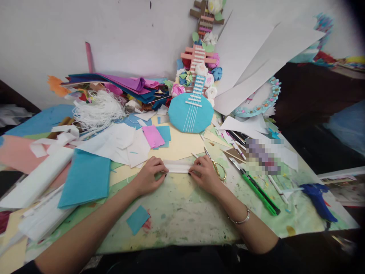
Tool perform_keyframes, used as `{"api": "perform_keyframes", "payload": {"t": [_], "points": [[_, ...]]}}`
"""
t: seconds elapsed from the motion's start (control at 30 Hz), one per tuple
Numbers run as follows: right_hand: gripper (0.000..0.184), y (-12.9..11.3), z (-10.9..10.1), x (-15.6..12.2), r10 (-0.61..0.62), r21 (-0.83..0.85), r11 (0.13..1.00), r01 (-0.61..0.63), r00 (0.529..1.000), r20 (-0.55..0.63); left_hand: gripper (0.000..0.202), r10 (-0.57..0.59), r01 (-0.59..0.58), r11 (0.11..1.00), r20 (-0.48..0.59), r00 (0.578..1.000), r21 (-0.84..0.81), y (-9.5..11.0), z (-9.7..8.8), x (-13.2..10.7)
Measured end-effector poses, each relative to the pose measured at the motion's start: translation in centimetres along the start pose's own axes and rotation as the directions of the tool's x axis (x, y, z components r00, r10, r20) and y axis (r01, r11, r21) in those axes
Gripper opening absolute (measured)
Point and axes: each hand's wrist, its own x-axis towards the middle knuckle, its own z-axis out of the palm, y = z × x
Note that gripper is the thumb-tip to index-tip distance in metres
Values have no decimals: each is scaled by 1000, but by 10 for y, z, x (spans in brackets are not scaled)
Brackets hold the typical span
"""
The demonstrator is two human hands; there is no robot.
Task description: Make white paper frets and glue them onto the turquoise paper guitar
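Note:
A narrow folded strip of white paper (179,168) lies across the near middle of the table, between my two hands. My left hand (152,175) pinches its left end, fingers curled and thumb pressed in. At the right end my right hand (203,173) grips it the same way. Just beyond the right hand lie gold-handled scissors (219,170), partly hidden by it. A small teal paper square (138,220) rests nearer to me, below the left wrist. Pink (153,136) and teal paper pieces lie beyond the strip.
A blue paper lute-shaped craft (191,113) leans at the back among paper flowers. Left are a white string bundle (99,108), a folded teal sheet (85,177) and white paper rolls. Right are a green utility knife (259,190), pens and a blue glue gun (319,201).

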Motion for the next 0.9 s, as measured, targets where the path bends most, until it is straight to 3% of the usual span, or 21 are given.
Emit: {"api": "perform_keyframes", "payload": {"t": [0.17,0.33,0.47,0.67,0.9], "points": [[11,3,-5,-2,-88,-64,994,87,996,1,18,15,-14,1000,23,1000,-23,-5,-1,1],[20,-5,-5,-2,-88,-178,980,94,995,42,19,37,-36,999,58,998,-15,-8,0,1],[15,-10,-2,-1,14,-153,988,-6,999,47,17,-16,18,1000,76,997,-21,-6,-2,4],[6,-7,4,0,179,-88,980,-178,984,13,9,-203,205,978,37,978,-48,1,-2,12],[5,-4,7,2,273,-14,962,-273,962,-16,15,-184,187,981,53,981,-47,0,0,14]]}}
